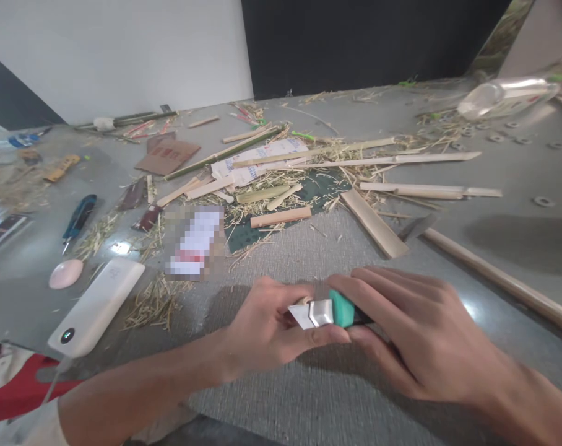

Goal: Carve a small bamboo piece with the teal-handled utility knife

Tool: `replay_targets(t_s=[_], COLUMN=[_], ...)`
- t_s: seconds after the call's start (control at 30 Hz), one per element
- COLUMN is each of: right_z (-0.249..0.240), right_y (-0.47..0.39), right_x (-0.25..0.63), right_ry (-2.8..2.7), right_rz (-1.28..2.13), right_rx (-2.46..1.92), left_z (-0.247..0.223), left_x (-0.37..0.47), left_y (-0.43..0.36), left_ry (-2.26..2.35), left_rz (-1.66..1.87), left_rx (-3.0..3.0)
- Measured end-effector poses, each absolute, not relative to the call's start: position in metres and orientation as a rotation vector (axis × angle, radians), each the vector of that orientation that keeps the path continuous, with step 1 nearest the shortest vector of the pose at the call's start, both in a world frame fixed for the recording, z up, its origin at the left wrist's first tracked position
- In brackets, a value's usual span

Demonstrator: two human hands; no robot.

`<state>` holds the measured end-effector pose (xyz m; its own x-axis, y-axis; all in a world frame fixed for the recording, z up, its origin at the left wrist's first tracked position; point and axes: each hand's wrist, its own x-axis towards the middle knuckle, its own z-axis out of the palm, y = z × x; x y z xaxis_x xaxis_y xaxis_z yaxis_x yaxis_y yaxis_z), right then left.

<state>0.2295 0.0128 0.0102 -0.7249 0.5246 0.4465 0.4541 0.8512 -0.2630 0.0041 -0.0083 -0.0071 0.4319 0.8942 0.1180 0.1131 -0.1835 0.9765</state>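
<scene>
My right hand (415, 328) is wrapped round a utility knife (343, 310) with a teal and black handle. Its short angled blade points left, over the fingers of my left hand (274, 322). The left hand is closed, with its thumb stretched along the underside of the knife's metal head. A small pale, wood-like piece (304, 300) peeks out between the left fingers behind the blade; most of it is hidden. Just beyond the hands lie a wide bamboo strip (375, 224) and a short bamboo slat (281, 217).
Bamboo shavings and split lengths cover a dark green mat (244, 238). To the left lie a white power bank (98, 306), a pink oval object (66, 274), and a blue-handled screwdriver (79, 220). A bamboo pole (499, 275) and a clear bottle (508, 98) are at right.
</scene>
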Motion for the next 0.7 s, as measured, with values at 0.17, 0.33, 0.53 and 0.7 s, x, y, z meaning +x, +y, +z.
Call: replay_targets(t_s=[0.17,0.33,0.53,0.7], right_z=[0.0118,0.0116,0.0129,0.0151], right_y=[0.012,0.0119,0.0121,0.0118], right_x=[0.2292,0.2268,0.2288,0.2326], right_ry=[-2.497,-2.492,-2.419,-2.354], right_rz=[0.11,0.033,-0.089,-0.059], right_rx=[-0.735,-0.733,-0.918,-0.956], left_z=[-0.0043,0.0007,-0.0063,-0.0059], left_x=[0.0056,0.0079,0.0057,0.0039], left_y=[-0.011,-0.0116,-0.0085,-0.0038], left_ry=[0.891,0.859,0.889,1.005], left_rz=[0.894,0.932,1.105,1.082], left_rx=[1.556,1.57,1.807,1.69])
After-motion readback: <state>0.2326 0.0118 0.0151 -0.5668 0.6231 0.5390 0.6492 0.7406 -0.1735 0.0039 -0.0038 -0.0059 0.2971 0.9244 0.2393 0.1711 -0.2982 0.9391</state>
